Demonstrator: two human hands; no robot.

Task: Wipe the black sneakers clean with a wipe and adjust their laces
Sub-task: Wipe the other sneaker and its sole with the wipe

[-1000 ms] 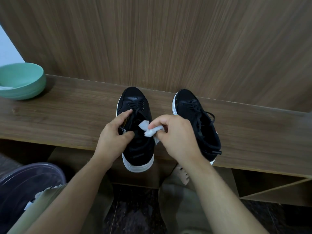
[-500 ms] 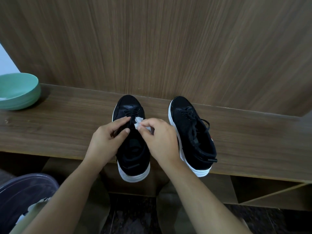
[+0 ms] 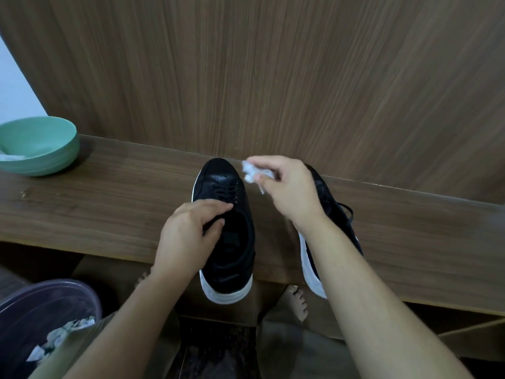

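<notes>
Two black sneakers with white soles stand on a wooden shelf [image 3: 109, 198], toes toward the wall. My left hand [image 3: 188, 236] grips the left sneaker [image 3: 226, 228] at its tongue and laces, thumb and fingers curled round the opening. Above the gap between the shoes, my right hand [image 3: 289, 192] pinches a crumpled white wipe [image 3: 250, 170] near the wall. The right sneaker [image 3: 338, 222] lies mostly hidden behind my right hand and forearm; a lace loop sticks out on its right side.
A green bowl [image 3: 41, 146] with a white wipe inside sits at the shelf's far left. A dark bin [image 3: 41, 324] holding used wipes stands on the floor at bottom left. A wooden wall panel [image 3: 273, 77] rises behind the shelf. My bare feet show below the shelf.
My right hand has lifted the wipe off the left sneaker's laces and moved it up and right toward the wall. My left hand stays on the left sneaker.
</notes>
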